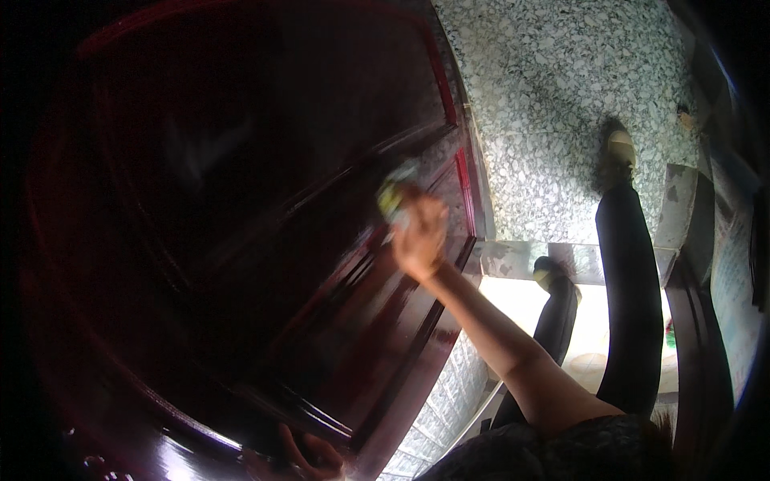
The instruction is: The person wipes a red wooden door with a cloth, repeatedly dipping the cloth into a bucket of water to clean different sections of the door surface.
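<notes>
My right hand (422, 235) is stretched out over a dark red, glossy panelled door (240, 252), probably of wood. It grips a crumpled yellow-green and whitish cloth (397, 191), pressed to the door near a moulding of the raised panels. Hand and cloth are blurred. At the lower edge of the picture, my left hand (313, 452) is in shadow with bent fingers, close against the door; its palm and whatever it may hold are hidden.
Speckled stone flooring (559, 78) runs along the door's edge. My dark-trousered leg (628, 300) and a shoe (621, 149) stand on the right, beside a dark door frame (701, 337). Bright floor (511, 300) lies past a grey threshold strip (508, 258).
</notes>
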`<state>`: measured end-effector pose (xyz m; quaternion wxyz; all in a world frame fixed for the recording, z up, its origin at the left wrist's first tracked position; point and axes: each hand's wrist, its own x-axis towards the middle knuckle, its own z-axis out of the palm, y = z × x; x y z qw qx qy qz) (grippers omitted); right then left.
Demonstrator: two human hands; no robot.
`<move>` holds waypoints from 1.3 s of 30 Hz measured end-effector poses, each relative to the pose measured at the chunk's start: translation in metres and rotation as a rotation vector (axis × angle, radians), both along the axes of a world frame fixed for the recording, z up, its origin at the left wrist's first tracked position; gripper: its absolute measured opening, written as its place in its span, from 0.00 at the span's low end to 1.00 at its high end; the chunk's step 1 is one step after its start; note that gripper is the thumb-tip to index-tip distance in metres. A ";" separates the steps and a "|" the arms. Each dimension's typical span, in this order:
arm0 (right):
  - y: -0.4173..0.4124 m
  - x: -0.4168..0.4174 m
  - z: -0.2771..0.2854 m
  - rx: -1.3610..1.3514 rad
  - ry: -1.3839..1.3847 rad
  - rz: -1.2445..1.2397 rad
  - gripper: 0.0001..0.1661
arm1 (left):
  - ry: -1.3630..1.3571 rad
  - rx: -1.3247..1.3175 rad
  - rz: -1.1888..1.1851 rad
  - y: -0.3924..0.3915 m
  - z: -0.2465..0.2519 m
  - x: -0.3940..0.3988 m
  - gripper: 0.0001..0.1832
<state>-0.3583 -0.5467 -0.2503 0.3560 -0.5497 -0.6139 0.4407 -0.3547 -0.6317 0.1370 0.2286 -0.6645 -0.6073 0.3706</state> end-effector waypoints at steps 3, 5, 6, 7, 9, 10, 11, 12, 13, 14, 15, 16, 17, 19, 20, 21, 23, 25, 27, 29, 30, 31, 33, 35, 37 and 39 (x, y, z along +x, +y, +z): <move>0.037 0.009 -0.076 -0.417 0.043 -0.164 0.23 | -0.010 0.016 0.032 0.001 -0.007 -0.002 0.18; 0.027 0.004 -0.058 -0.725 0.757 -0.220 0.28 | -0.009 0.028 0.040 0.001 -0.007 -0.001 0.18; 0.025 -0.004 -0.036 -0.966 1.072 -0.201 0.32 | 0.000 0.035 0.053 -0.001 -0.006 0.000 0.18; 0.035 -0.003 0.013 -0.714 0.974 0.046 0.33 | 0.013 0.037 0.076 -0.004 -0.004 0.002 0.18; 0.062 0.010 0.110 -0.105 0.778 0.318 0.38 | 0.022 0.042 0.091 -0.005 -0.003 0.002 0.18; 0.068 0.002 0.125 0.014 0.652 0.280 0.33 | 0.024 0.047 0.090 0.000 -0.006 0.001 0.18; 0.073 -0.006 0.131 0.126 0.528 0.246 0.31 | 0.025 0.049 0.087 0.004 -0.009 0.001 0.18; 0.085 -0.010 0.105 0.064 0.443 0.198 0.31 | 0.011 0.047 0.080 0.013 -0.017 -0.005 0.17; 0.096 -0.020 0.074 0.007 0.378 0.168 0.32 | 0.011 0.056 0.077 0.016 -0.021 -0.006 0.17; 0.108 -0.025 0.047 -0.009 0.391 0.100 0.30 | 0.047 0.069 0.099 0.014 -0.021 0.000 0.17; 0.120 -0.032 0.011 -0.107 0.360 0.027 0.27 | 0.058 0.073 0.106 0.016 -0.026 -0.001 0.17; 0.126 -0.044 -0.042 -0.101 0.327 -0.083 0.26 | 0.059 0.080 0.103 0.020 -0.033 -0.001 0.17; 0.134 -0.052 -0.097 -0.063 0.151 -0.144 0.26 | 0.056 0.084 0.101 0.024 -0.041 -0.003 0.17; 0.145 -0.057 -0.214 -0.133 0.107 -0.219 0.24 | 0.037 0.099 0.096 0.031 -0.059 -0.009 0.17; 0.137 -0.048 -0.258 -0.108 0.069 -0.225 0.22 | 0.034 0.104 0.100 0.034 -0.066 -0.012 0.17; 0.131 -0.041 -0.287 -0.085 0.037 -0.229 0.21 | 0.034 0.109 0.110 0.036 -0.071 -0.014 0.17; 0.116 -0.038 -0.290 -0.110 0.082 -0.164 0.21 | 0.053 0.102 0.134 0.039 -0.074 -0.016 0.17; 0.089 -0.023 -0.273 -0.180 0.087 -0.067 0.24 | 0.064 0.095 0.148 0.042 -0.070 -0.015 0.17; 0.074 -0.001 -0.271 -0.289 0.092 0.059 0.22 | 0.067 0.097 0.153 0.047 -0.069 -0.018 0.17; 0.088 0.009 -0.264 -0.379 0.066 0.126 0.18 | 0.066 0.110 0.163 0.050 -0.069 -0.021 0.17; 0.109 0.013 -0.266 -0.520 -0.082 0.329 0.13 | 0.068 0.112 0.163 0.051 -0.067 -0.023 0.17; 0.139 0.013 -0.267 -0.656 -0.234 0.529 0.11 | 0.065 0.118 0.160 0.051 -0.068 -0.025 0.17; 0.198 -0.004 -0.228 -0.360 0.045 0.178 0.16 | 0.083 0.121 0.168 0.053 -0.068 -0.025 0.17; 0.269 -0.032 -0.184 -0.398 0.247 -0.042 0.17 | 0.081 0.126 0.171 0.057 -0.069 -0.026 0.17; 0.322 -0.091 -0.188 -0.004 0.186 -0.175 0.16 | 0.068 0.136 0.160 0.062 -0.075 -0.032 0.17; 0.345 -0.123 -0.210 -0.017 0.160 -0.239 0.19 | 0.061 0.139 0.158 0.067 -0.082 -0.036 0.17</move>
